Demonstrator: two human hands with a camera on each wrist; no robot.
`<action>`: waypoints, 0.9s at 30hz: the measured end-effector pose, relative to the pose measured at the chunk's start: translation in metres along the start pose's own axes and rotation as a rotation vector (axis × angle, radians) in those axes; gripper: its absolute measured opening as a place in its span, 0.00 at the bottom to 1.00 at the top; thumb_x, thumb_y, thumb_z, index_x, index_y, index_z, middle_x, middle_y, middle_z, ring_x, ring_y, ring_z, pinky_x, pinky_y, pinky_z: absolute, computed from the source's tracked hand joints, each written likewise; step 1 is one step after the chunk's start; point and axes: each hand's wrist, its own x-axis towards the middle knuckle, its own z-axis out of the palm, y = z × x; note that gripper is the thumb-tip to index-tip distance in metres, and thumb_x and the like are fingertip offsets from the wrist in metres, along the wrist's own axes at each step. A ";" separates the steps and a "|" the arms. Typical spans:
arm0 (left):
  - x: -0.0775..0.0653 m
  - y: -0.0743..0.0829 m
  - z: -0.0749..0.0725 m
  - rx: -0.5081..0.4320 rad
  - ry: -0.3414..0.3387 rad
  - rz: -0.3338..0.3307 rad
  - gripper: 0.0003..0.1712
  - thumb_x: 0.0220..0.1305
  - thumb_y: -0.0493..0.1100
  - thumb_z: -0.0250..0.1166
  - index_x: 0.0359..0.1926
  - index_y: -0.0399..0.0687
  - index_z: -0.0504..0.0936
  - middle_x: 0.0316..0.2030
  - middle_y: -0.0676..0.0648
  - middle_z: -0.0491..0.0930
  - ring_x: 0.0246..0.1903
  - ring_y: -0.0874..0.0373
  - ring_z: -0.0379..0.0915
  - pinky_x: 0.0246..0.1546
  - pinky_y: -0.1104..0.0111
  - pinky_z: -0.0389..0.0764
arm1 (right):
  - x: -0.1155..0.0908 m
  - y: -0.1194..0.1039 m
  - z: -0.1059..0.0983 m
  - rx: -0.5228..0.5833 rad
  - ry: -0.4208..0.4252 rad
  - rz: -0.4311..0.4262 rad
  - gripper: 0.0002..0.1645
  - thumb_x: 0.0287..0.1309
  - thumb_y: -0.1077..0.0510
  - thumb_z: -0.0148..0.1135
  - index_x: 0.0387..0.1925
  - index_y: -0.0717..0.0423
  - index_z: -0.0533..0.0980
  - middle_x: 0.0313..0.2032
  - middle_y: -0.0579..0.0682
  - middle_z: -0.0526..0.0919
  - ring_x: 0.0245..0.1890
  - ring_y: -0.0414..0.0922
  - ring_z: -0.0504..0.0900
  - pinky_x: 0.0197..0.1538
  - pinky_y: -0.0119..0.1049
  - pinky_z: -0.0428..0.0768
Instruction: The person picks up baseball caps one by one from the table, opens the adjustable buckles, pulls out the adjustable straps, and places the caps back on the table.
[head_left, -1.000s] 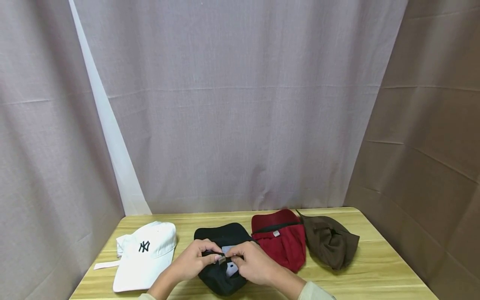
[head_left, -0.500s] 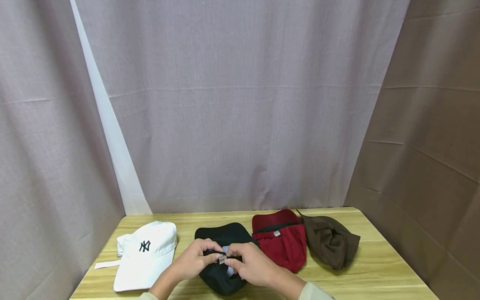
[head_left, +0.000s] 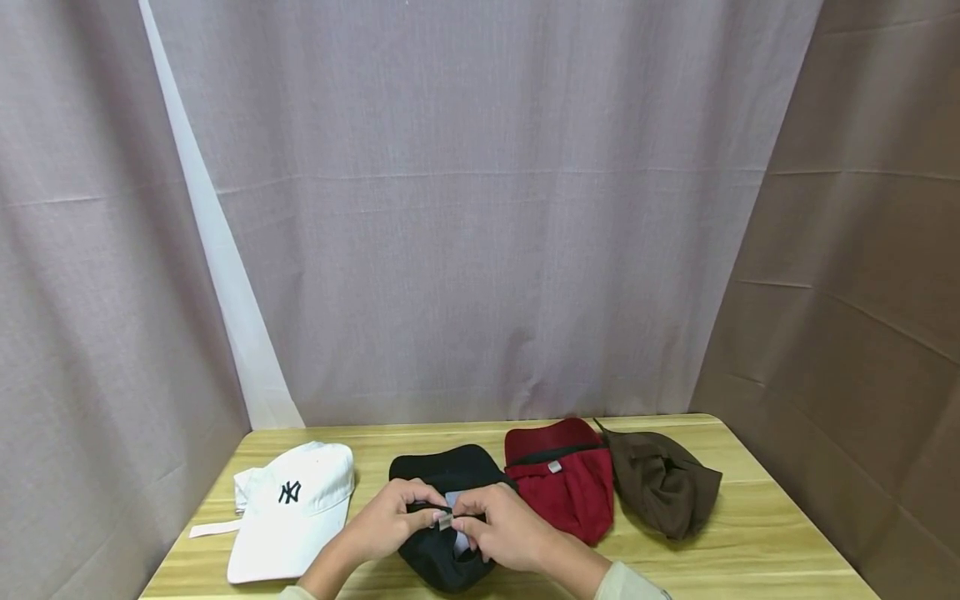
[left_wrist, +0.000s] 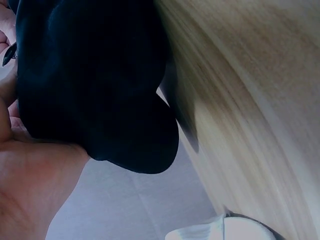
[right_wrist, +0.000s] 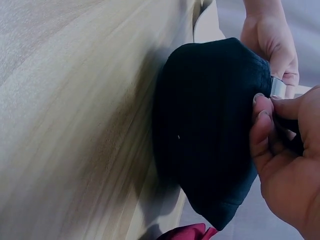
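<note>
We see the left hand (head_left: 388, 520) and right hand (head_left: 508, 527) clamped by thumb and fingers on the strap (right_wrist: 288, 125) of a black cap (head_left: 444, 469), one at either side of a metal buckle (head_left: 446, 521). The cap lies beneath the grip, opening upward, its brim beyond. Left of the grip we note a white cap (head_left: 288, 533); near its right, a red cap (head_left: 576, 500), with a brown hat (head_left: 660, 496) just beside that. These three lie on a wooden table (head_left: 750, 550).
</note>
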 end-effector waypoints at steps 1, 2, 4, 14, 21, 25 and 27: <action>0.000 0.000 0.000 0.001 0.001 0.004 0.08 0.73 0.46 0.69 0.46 0.53 0.92 0.46 0.48 0.90 0.47 0.70 0.79 0.51 0.71 0.77 | 0.000 0.000 0.000 0.000 0.000 0.000 0.09 0.74 0.59 0.65 0.33 0.51 0.85 0.20 0.42 0.80 0.14 0.32 0.75 0.22 0.29 0.77; 0.000 0.000 0.000 -0.001 0.001 0.006 0.08 0.73 0.46 0.69 0.46 0.53 0.92 0.46 0.48 0.90 0.47 0.70 0.79 0.51 0.71 0.77 | 0.000 0.001 0.000 0.001 0.000 0.000 0.09 0.73 0.59 0.65 0.34 0.51 0.85 0.20 0.41 0.80 0.14 0.32 0.75 0.22 0.29 0.77; 0.000 0.000 0.001 -0.001 0.002 0.017 0.08 0.73 0.47 0.69 0.46 0.53 0.92 0.45 0.48 0.90 0.46 0.70 0.79 0.51 0.71 0.77 | 0.000 0.001 -0.001 0.004 0.002 0.002 0.09 0.74 0.60 0.64 0.34 0.50 0.86 0.20 0.40 0.79 0.14 0.32 0.75 0.22 0.29 0.77; -0.002 -0.002 0.000 -0.003 -0.002 0.015 0.09 0.73 0.47 0.68 0.46 0.51 0.92 0.46 0.45 0.89 0.47 0.69 0.79 0.52 0.71 0.77 | 0.001 0.000 -0.001 0.008 0.007 0.038 0.13 0.74 0.65 0.60 0.35 0.51 0.87 0.18 0.38 0.77 0.14 0.31 0.72 0.20 0.25 0.69; -0.002 -0.004 0.000 -0.009 0.008 0.008 0.09 0.73 0.46 0.68 0.47 0.51 0.92 0.46 0.45 0.89 0.47 0.69 0.79 0.51 0.71 0.78 | 0.002 -0.002 -0.002 -0.130 0.049 -0.007 0.14 0.72 0.64 0.62 0.40 0.46 0.91 0.34 0.46 0.90 0.30 0.28 0.76 0.35 0.26 0.76; -0.002 -0.004 0.000 -0.006 0.007 0.003 0.09 0.73 0.45 0.68 0.47 0.50 0.92 0.46 0.45 0.89 0.47 0.69 0.79 0.51 0.71 0.78 | 0.002 -0.004 -0.002 -0.131 0.052 0.003 0.14 0.72 0.64 0.62 0.40 0.46 0.91 0.35 0.46 0.91 0.32 0.28 0.77 0.36 0.26 0.76; -0.002 -0.003 0.000 -0.006 0.009 -0.002 0.09 0.74 0.45 0.68 0.48 0.50 0.92 0.46 0.45 0.89 0.47 0.69 0.79 0.51 0.71 0.78 | 0.002 -0.004 -0.002 -0.109 0.053 0.013 0.13 0.71 0.64 0.63 0.39 0.48 0.90 0.30 0.44 0.88 0.27 0.28 0.75 0.32 0.26 0.74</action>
